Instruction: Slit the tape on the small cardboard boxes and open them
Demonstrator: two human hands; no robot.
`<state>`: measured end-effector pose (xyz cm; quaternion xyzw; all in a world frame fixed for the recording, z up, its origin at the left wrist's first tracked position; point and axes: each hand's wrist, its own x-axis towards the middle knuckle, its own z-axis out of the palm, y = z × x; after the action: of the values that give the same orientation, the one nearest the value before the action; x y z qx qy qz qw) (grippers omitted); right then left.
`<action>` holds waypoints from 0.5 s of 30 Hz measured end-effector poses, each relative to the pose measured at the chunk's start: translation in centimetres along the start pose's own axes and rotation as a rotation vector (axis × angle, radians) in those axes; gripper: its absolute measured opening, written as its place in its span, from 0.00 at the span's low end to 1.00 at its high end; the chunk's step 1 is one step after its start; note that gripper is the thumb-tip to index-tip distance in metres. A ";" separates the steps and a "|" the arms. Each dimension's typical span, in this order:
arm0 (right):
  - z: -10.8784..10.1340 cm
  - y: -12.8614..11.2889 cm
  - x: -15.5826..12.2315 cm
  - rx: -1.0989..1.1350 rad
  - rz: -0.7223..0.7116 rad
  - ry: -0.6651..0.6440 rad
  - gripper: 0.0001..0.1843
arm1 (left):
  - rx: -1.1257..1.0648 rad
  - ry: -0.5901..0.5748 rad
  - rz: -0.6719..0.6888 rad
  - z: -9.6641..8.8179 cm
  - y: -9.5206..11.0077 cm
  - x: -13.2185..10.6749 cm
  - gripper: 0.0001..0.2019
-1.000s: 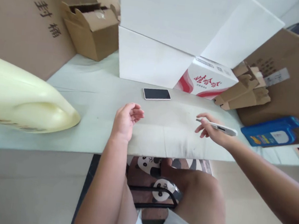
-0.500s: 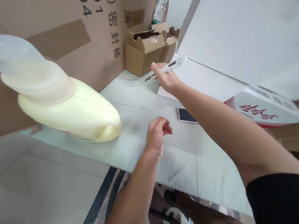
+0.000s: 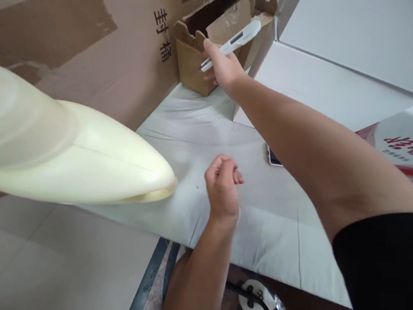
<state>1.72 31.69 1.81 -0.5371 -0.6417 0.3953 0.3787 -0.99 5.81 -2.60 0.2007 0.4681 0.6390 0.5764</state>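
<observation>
My right hand (image 3: 222, 69) reaches far forward and is closed on a white utility knife (image 3: 232, 43), its fingers touching the front of a small open cardboard box (image 3: 190, 56) at the back of the table. My left hand (image 3: 222, 183) rests on the pale cloth-covered table (image 3: 193, 139) with its fingers curled into a loose fist, nothing visible in it. A phone (image 3: 272, 156) lies on the table, mostly hidden under my right forearm.
A big cream plastic jug (image 3: 71, 156) lies on its side at the left. A tall cardboard carton (image 3: 76, 30) stands behind it. White boxes (image 3: 326, 83) and a red-and-white carton (image 3: 408, 145) line the back right. Floor tiles show at the lower left.
My right hand has carried the knife from the right side of the table up and left to the small cardboard box. My view has turned left. My left hand's fingers have curled tighter.
</observation>
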 end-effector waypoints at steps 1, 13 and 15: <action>-0.6 -0.1 -2.0 0.000 -0.023 -0.005 0.26 | 0.025 0.065 0.100 -0.1 0.4 -0.4 0.11; -13.2 2.2 -28.9 0.117 -0.233 -0.094 0.37 | 0.357 0.070 0.966 0.2 3.4 -5.6 0.10; -15.8 2.3 -34.3 0.071 -0.309 -0.081 0.33 | 0.341 -0.048 0.952 0.5 3.3 -5.4 0.12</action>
<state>21.69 -0.38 3.95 -0.4019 -0.7170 0.3760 0.4277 -1.03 1.34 1.85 0.4978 0.4090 0.7406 0.1907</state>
